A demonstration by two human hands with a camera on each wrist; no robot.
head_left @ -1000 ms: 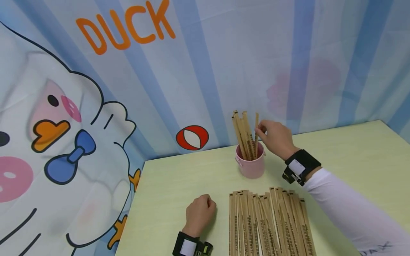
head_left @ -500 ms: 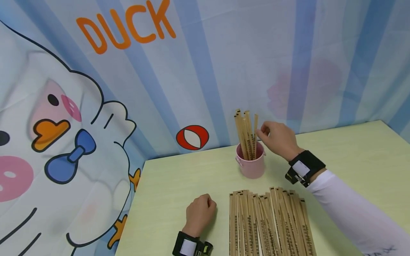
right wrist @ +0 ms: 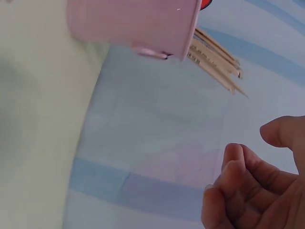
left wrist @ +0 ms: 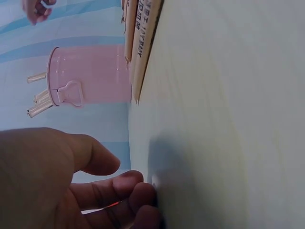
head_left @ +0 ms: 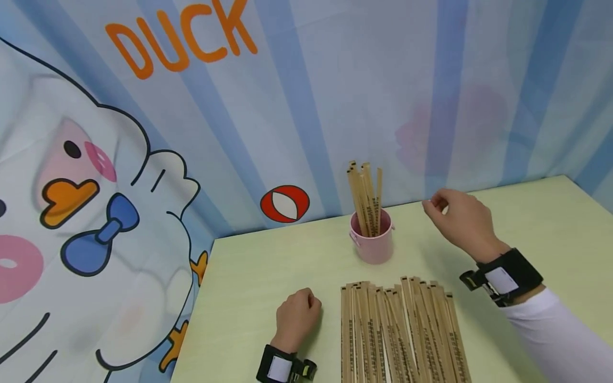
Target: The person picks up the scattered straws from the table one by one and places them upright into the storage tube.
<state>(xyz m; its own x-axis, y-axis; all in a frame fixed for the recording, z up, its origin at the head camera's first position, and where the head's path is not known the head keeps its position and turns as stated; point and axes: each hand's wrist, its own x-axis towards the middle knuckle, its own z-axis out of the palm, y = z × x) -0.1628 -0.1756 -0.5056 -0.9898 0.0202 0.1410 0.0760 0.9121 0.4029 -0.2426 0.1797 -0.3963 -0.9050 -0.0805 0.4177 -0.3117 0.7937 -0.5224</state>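
A small pink bucket stands near the back edge of the table, several paper-wrapped chopsticks leaning upright in it. My right hand hovers to the right of the bucket, apart from it. Its thumb and loosely bent fingers hold nothing in the right wrist view. On the table, left of a row of more wrapped chopsticks, rests my left hand. The left wrist view shows a gap between its thumb and relaxed fingers, with nothing in it.
Behind the pale yellow-green table hangs a blue striped cloth backdrop with a cartoon duck. Black bands with small cameras sit on both wrists. The chopstick row lies side by side toward the front edge.
My right hand has let go of a wrapped chopstick, which now leans in the bucket with the others, and has drawn away to the right. The left hand stays put.
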